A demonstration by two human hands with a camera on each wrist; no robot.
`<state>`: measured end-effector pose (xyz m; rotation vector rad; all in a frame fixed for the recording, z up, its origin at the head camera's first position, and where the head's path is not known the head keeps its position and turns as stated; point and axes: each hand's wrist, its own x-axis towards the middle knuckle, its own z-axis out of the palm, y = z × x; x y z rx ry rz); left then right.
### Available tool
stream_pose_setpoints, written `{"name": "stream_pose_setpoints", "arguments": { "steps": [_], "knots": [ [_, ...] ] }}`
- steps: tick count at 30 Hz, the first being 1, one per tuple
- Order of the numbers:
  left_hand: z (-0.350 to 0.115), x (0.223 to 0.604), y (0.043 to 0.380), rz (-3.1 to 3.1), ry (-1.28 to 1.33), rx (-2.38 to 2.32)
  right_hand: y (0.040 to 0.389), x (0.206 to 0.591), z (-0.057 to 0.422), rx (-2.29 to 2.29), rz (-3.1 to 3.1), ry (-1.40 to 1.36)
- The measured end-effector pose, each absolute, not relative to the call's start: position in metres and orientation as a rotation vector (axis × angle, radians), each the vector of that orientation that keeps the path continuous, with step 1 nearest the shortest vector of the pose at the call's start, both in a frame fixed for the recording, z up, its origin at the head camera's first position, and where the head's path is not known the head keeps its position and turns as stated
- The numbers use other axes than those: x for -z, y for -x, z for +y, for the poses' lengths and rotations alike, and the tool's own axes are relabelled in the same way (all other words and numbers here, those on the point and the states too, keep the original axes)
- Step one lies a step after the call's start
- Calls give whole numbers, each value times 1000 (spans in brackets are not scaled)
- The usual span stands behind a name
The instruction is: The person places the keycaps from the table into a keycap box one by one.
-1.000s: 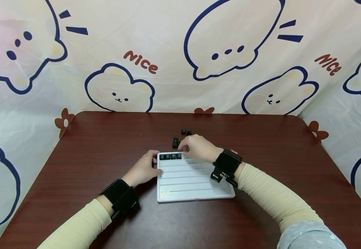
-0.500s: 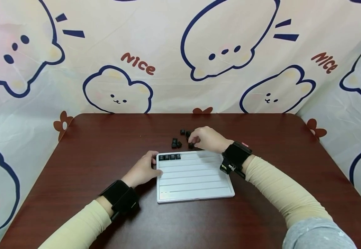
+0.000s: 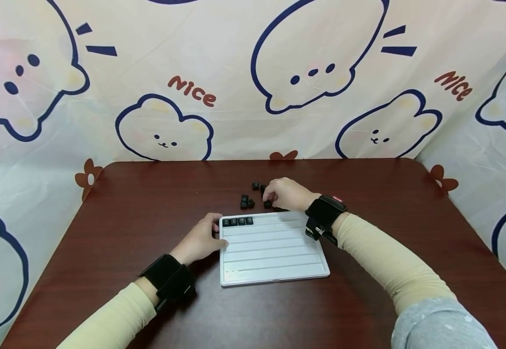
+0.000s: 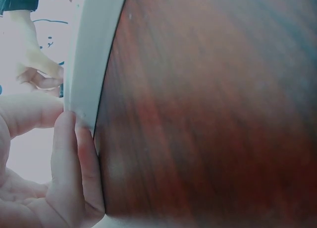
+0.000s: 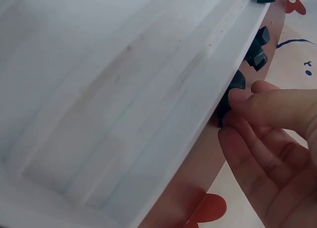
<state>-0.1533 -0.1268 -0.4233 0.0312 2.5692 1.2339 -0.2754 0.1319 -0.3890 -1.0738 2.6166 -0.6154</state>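
A white ridged tray (image 3: pixel 274 252) lies on the table, with a short row of black keycaps (image 3: pixel 237 221) in its top left groove. My left hand (image 3: pixel 198 240) holds the tray's left edge, thumb on top and fingers along the side; the left wrist view shows the fingers (image 4: pixel 67 153) against the tray wall (image 4: pixel 94 54). Beyond the tray's far edge, my right hand (image 3: pixel 289 195) is among loose keycaps. In the right wrist view its thumb and forefinger pinch a black keycap (image 5: pixel 224 106), partly hidden by the fingertips.
Several loose black keycaps (image 3: pixel 245 201) lie behind the tray, one of them (image 3: pixel 255 186) farther back. The brown table (image 3: pixel 156 194) ends at a patterned cloth backdrop (image 3: pixel 235 97), which also rises on the left and right.
My right hand has moved from the tray's far edge to the right, onto the loose keycaps, and closed on one there. My left hand stays on the tray's edge.
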Motion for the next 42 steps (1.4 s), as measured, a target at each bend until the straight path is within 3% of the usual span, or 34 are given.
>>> {"name": "stream_pose_setpoints", "arguments": {
  "steps": [42],
  "knots": [
    [-125,422,153,2581,-28,-1229,278,396,127,561,2610,1026]
  ]
}}
